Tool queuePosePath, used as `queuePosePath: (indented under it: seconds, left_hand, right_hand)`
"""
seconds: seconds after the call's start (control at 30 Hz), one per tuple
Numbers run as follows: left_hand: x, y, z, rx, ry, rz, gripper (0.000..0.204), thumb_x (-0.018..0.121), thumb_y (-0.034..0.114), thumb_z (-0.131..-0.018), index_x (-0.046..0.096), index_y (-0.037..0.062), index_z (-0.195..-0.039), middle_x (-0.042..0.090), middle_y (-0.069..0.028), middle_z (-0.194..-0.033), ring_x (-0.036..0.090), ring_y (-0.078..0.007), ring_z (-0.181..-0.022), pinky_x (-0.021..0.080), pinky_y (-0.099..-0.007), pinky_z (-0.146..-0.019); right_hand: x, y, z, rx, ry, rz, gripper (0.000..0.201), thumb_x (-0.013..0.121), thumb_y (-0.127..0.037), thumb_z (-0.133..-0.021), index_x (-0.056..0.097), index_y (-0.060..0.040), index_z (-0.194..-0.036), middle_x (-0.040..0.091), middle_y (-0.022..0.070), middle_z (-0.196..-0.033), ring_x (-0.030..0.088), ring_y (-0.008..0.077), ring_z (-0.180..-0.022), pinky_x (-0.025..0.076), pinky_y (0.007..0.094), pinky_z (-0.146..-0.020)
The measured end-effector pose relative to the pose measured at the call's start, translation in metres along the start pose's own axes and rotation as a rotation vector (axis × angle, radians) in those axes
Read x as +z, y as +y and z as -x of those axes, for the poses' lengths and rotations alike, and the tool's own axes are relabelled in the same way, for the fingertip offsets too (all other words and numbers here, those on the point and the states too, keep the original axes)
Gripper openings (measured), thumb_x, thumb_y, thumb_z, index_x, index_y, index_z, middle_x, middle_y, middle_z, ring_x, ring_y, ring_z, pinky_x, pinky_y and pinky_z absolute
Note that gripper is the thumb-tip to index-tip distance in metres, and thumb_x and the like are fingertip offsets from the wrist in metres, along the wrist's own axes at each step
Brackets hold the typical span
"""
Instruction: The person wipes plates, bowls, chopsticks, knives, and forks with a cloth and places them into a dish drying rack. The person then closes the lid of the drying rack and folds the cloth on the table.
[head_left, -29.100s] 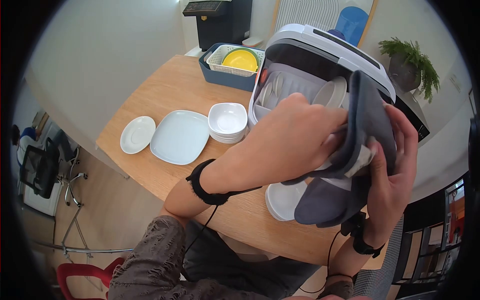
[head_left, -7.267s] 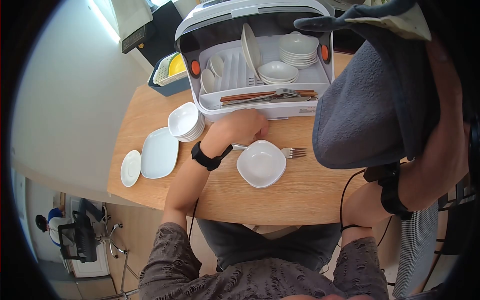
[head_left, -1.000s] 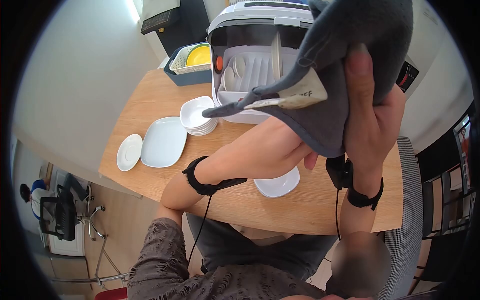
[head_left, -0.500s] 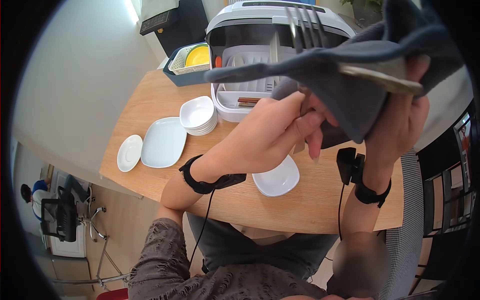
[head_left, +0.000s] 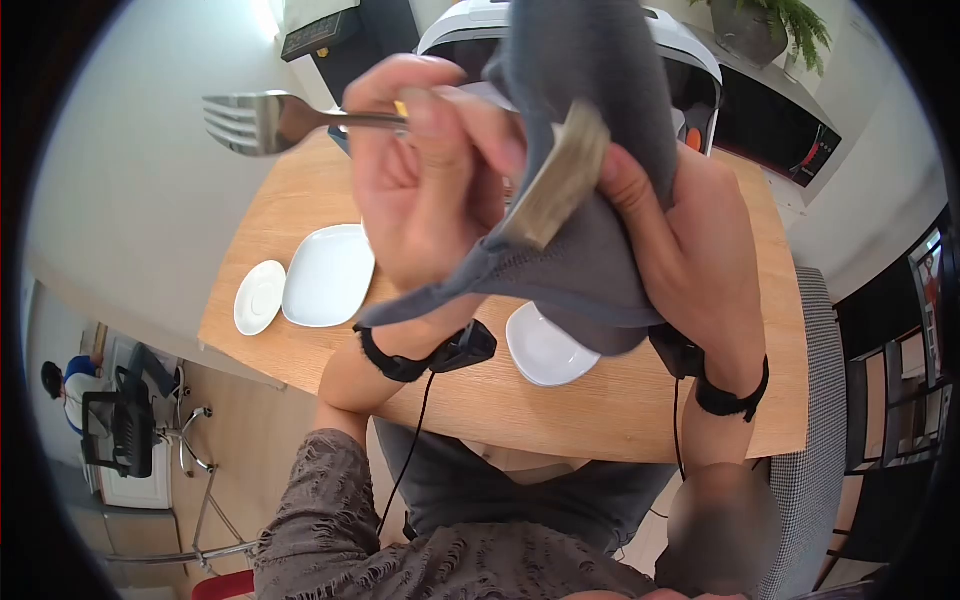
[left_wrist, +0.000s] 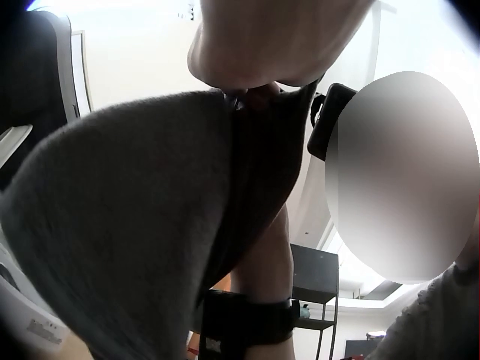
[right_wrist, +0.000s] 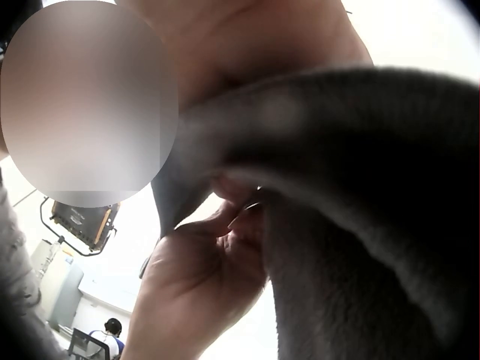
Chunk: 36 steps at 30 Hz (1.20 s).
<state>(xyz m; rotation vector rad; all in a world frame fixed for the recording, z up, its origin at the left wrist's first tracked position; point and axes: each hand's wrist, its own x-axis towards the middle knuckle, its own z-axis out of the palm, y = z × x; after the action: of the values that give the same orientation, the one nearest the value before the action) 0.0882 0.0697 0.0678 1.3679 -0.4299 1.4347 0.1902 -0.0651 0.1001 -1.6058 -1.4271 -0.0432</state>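
In the head view my left hand (head_left: 420, 190) is raised over the table, pinching a metal fork (head_left: 275, 122) by its handle between thumb and fingers. The tines point left. My right hand (head_left: 700, 255) grips a grey cloth (head_left: 600, 90) with a pale label (head_left: 560, 175), thumb laid beside the label. The cloth hangs between both hands and hides the far end of the fork's handle. Below it a white bowl (head_left: 548, 348) stands on the table, partly covered by the cloth. In the right wrist view the left hand (right_wrist: 202, 277) shows just behind the cloth (right_wrist: 375, 195).
On the wooden table (head_left: 480, 405) lie a square white plate (head_left: 328, 280) and a white saucer (head_left: 260, 298) at left. A white dish cabinet (head_left: 690, 50) stands at the back, largely hidden by hands and cloth. A black microwave (head_left: 770, 115) is at back right.
The fork has swung from tines up above the cloth to tines left, clear of the cloth. My left hand has risen and turned palm up; the right hand has moved left with the cloth.
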Motion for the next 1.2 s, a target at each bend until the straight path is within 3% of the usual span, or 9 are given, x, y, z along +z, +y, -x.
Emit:
queuePosePath:
  seconds: [0.13,0.27,0.33,0.37,0.43,0.6,0.67,0.8,1.2]
  left_hand:
    - [-0.005,0.015,-0.015,-0.278,0.173,0.054,0.02,0.044,0.024,-0.107,0.046,0.0049,-0.113,0.057,-0.0046,-0.077,0.053,-0.0091,-0.061,0.041,-0.0217,-0.054]
    - [-0.038,-0.009,-0.036,-0.145,0.14,0.205,0.02,0.046,0.025,-0.107,0.05,0.005,-0.111,0.061,-0.0042,-0.079,0.055,-0.0108,-0.061,0.044,-0.0274,-0.061]
    - [-0.046,-0.01,-0.041,-0.412,-0.316,-0.367,0.018,0.048,0.021,-0.105,0.054,0.0048,-0.109,0.067,-0.0047,-0.082,0.058,-0.0112,-0.061,0.044,-0.0272,-0.06]
    - [-0.037,-0.001,-0.043,-0.552,-0.462,-0.48,0.014,0.051,0.016,-0.101,0.058,0.0045,-0.105,0.071,-0.0044,-0.081,0.059,-0.0107,-0.059,0.045,-0.0267,-0.06]
    - [-0.032,-0.008,-0.038,-0.567,-0.562,-0.594,0.013,0.052,0.014,-0.099,0.059,0.0038,-0.102,0.071,-0.0046,-0.078,0.059,-0.0118,-0.058,0.046,-0.0269,-0.059]
    - [-0.037,-0.069,-0.011,-0.381,-0.806,-0.841,0.009,0.059,0.008,-0.093,0.062,-0.0001,-0.096,0.071,-0.0098,-0.075,0.064,-0.0209,-0.059,0.049,-0.0302,-0.059]
    - [-0.039,-0.088,-0.002,-0.398,-0.766,-0.904,0.01,0.062,0.009,-0.091,0.064,-0.0003,-0.094,0.07,-0.0118,-0.073,0.064,-0.0232,-0.059,0.049,-0.0315,-0.059]
    - [-0.047,-0.115,0.011,-0.388,-0.781,-1.124,0.011,0.072,0.01,-0.084,0.07,0.0002,-0.088,0.069,-0.0153,-0.073,0.066,-0.0277,-0.063,0.05,-0.035,-0.061]
    - [-0.057,-0.142,0.028,-0.503,-0.857,-0.993,0.017,0.077,0.013,-0.079,0.068,0.0011,-0.087,0.071,-0.0144,-0.076,0.069,-0.0287,-0.071,0.051,-0.0354,-0.067]
  right_hand:
    - [-0.012,-0.007,0.005,-0.071,0.063,0.032,0.044,0.064,-0.037,-0.098,0.066,0.0057,-0.091,0.065,0.0044,-0.071,0.056,0.0089,-0.066,0.046,0.0281,-0.061]
    - [-0.051,0.009,0.003,0.148,0.649,0.25,0.049,0.069,-0.041,-0.093,0.069,0.0075,-0.093,0.056,-0.0011,-0.064,0.045,0.0109,-0.058,0.039,0.0291,-0.056]
    - [-0.079,0.024,0.003,0.221,0.985,0.313,0.051,0.068,-0.043,-0.094,0.07,0.0083,-0.101,0.062,-0.0004,-0.07,0.05,0.0097,-0.061,0.042,0.0268,-0.059]
    - [-0.086,0.03,0.003,0.224,0.986,0.313,0.051,0.068,-0.043,-0.094,0.07,0.0083,-0.101,0.062,-0.0004,-0.07,0.05,0.0097,-0.061,0.042,0.0268,-0.059]
    - [-0.096,0.037,0.003,0.022,1.16,0.33,0.049,0.067,-0.04,-0.095,0.07,0.0072,-0.108,0.067,0.0016,-0.079,0.056,0.0084,-0.066,0.046,0.0236,-0.063]
    - [-0.103,0.018,0.015,0.123,1.174,0.014,0.042,0.07,-0.035,-0.092,0.072,0.003,-0.108,0.073,0.0132,-0.104,0.068,0.0167,-0.094,0.05,0.0244,-0.088]
    - [-0.103,0.009,0.021,0.242,1.034,0.236,0.077,0.068,-0.054,-0.09,0.054,0.0141,-0.122,0.068,0.0167,-0.095,0.066,0.0227,-0.069,0.054,0.0281,-0.058]
    - [-0.099,-0.005,0.018,0.325,1.032,0.2,0.076,0.071,-0.049,-0.089,0.053,0.0157,-0.125,0.069,0.0184,-0.098,0.065,0.0224,-0.067,0.052,0.0246,-0.054]
    - [-0.092,0.008,0.014,0.202,1.024,0.14,0.066,0.07,-0.045,-0.091,0.058,0.013,-0.12,0.069,0.014,-0.094,0.064,0.0181,-0.069,0.051,0.0237,-0.058]
